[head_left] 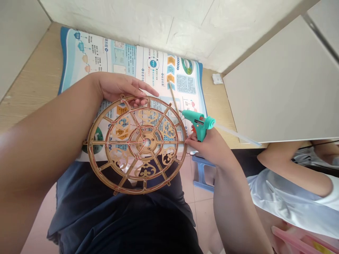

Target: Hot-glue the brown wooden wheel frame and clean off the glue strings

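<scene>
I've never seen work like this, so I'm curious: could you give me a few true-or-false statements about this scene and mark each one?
The right hand holds a teal hot glue gun. True.

The left hand grips a second glue gun. False: it is on the edge of a round openwork frame.

The stool on the tiled floor is red. False: it is blue.

A person in a white top is at the right of the view. True.
</scene>
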### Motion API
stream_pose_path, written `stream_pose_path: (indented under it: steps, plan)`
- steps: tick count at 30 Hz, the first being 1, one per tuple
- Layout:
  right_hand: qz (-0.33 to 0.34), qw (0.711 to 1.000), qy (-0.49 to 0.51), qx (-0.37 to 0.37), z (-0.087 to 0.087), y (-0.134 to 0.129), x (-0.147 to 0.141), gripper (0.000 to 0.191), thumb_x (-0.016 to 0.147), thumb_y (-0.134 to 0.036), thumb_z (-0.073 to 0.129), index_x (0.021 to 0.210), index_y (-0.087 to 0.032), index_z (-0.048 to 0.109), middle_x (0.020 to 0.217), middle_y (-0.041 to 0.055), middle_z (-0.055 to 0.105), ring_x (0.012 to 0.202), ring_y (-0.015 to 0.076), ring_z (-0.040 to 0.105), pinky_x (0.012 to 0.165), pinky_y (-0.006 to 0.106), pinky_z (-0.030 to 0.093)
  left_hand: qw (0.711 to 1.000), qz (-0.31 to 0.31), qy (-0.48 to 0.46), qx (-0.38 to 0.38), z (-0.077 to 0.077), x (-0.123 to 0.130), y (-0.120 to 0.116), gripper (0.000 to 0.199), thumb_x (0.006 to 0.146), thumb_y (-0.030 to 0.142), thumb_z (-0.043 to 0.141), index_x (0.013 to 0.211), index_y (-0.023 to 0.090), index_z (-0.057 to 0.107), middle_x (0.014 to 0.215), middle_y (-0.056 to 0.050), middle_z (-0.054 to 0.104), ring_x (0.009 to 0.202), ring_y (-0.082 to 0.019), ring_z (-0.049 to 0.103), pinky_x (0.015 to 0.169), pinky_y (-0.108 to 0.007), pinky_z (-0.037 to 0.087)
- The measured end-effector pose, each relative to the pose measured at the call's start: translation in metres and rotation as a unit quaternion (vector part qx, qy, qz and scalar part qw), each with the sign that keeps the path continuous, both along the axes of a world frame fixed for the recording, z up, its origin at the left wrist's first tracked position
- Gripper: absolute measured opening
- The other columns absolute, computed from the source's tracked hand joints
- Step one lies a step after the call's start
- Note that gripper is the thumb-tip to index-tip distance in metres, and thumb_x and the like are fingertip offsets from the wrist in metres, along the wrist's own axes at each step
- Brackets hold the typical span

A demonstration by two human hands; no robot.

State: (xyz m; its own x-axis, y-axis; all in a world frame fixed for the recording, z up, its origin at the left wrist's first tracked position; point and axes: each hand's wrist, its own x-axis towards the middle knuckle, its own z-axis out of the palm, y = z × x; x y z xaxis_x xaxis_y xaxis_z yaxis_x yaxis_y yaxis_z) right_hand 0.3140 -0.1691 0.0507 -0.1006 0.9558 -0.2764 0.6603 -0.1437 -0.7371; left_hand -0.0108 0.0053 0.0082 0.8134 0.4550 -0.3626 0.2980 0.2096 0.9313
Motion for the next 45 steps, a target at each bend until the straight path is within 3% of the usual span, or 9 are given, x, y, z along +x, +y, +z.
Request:
stream_pose_path:
  steps: [2, 4, 7, 10, 17, 27, 34, 45]
  plan:
    - [-0.003, 1.000, 0.014, -0.003, -0.001, -0.002, 0.001, 0.051, 0.083, -0.030, 0.075, 0.131, -0.020, 0.062, 0.068, -0.0053, 0.054, 0.067, 0.0193, 0.055, 0.071, 0.035, 0.049, 0.999, 0.012, -0.007, -0.030, 0.003, 0.001, -0.002, 0.066, 0.100, 0.035, 0.071, 0.159, 0.013, 0.051, 0.084, 0.000, 0.066, 0.074, -0.013, 0.058, 0.080, -0.028, 0.046]
    - [-0.024, 0.999, 0.018, 0.021, -0.004, -0.008, 0.006, 0.048, 0.087, -0.033, 0.075, 0.131, -0.020, 0.062, 0.071, -0.0049, 0.054, 0.068, 0.0182, 0.054, 0.070, 0.034, 0.048, 0.998, 0.022, -0.012, -0.054, 0.005, 0.002, -0.004, 0.064, 0.098, 0.034, 0.074, 0.155, 0.013, 0.053, 0.080, 0.001, 0.062, 0.070, -0.011, 0.053, 0.073, -0.026, 0.043]
    - [-0.073, 0.995, 0.055, 0.040, -0.005, -0.027, 0.016, 0.031, 0.098, -0.044, 0.068, 0.118, -0.021, 0.060, 0.071, -0.0047, 0.052, 0.064, 0.0166, 0.052, 0.064, 0.033, 0.047, 0.996, 0.020, -0.031, -0.083, 0.002, 0.001, -0.002, 0.062, 0.096, 0.037, 0.079, 0.150, 0.015, 0.058, 0.079, 0.002, 0.063, 0.071, -0.012, 0.050, 0.070, -0.026, 0.041]
    - [-0.084, 0.992, 0.089, 0.031, 0.004, -0.055, 0.027, 0.026, 0.106, -0.049, 0.058, 0.105, -0.024, 0.053, 0.070, -0.0050, 0.051, 0.060, 0.0163, 0.053, 0.060, 0.033, 0.047, 0.990, 0.012, -0.062, -0.126, -0.003, 0.000, 0.001, 0.058, 0.091, 0.040, 0.087, 0.141, 0.019, 0.066, 0.079, 0.002, 0.066, 0.072, -0.012, 0.049, 0.066, -0.024, 0.040]
    - [-0.043, 0.993, -0.099, 0.041, 0.034, -0.099, 0.027, 0.024, 0.106, -0.047, 0.055, 0.097, -0.024, 0.055, 0.075, 0.0005, 0.064, 0.055, 0.0183, 0.058, 0.058, 0.036, 0.049, 0.989, 0.013, -0.077, -0.128, -0.010, 0.001, 0.004, 0.045, 0.090, 0.039, 0.088, 0.130, 0.022, 0.075, 0.077, -0.001, 0.066, 0.072, -0.014, 0.047, 0.062, -0.025, 0.041]
    - [-0.019, 0.985, -0.154, 0.072, 0.036, -0.106, 0.016, 0.026, 0.105, -0.046, 0.055, 0.111, -0.024, 0.065, 0.096, 0.0081, 0.070, 0.084, 0.0281, 0.070, 0.078, 0.041, 0.055, 0.988, 0.006, -0.075, -0.132, -0.011, 0.001, 0.005, 0.052, 0.092, 0.037, 0.087, 0.138, 0.020, 0.070, 0.077, 0.000, 0.066, 0.075, -0.015, 0.040, 0.065, -0.028, 0.037]
    - [-0.020, 0.984, -0.162, 0.069, 0.037, -0.107, 0.013, 0.030, 0.105, -0.049, 0.053, 0.117, -0.023, 0.065, 0.094, 0.0089, 0.069, 0.082, 0.0286, 0.068, 0.080, 0.043, 0.056, 0.991, -0.003, -0.071, -0.112, -0.013, 0.000, 0.008, 0.049, 0.089, 0.042, 0.089, 0.131, 0.024, 0.074, 0.077, -0.001, 0.065, 0.075, -0.015, 0.038, 0.062, -0.029, 0.033]
    - [-0.041, 0.980, -0.189, 0.039, 0.033, -0.106, 0.010, 0.039, 0.103, -0.050, 0.053, 0.124, -0.020, 0.066, 0.089, 0.0093, 0.072, 0.087, 0.0319, 0.071, 0.080, 0.043, 0.056, 0.991, -0.048, -0.095, -0.083, -0.015, -0.001, 0.007, 0.044, 0.098, 0.038, 0.079, 0.138, 0.024, 0.069, 0.077, -0.001, 0.063, 0.067, -0.016, 0.023, 0.057, -0.033, 0.023]
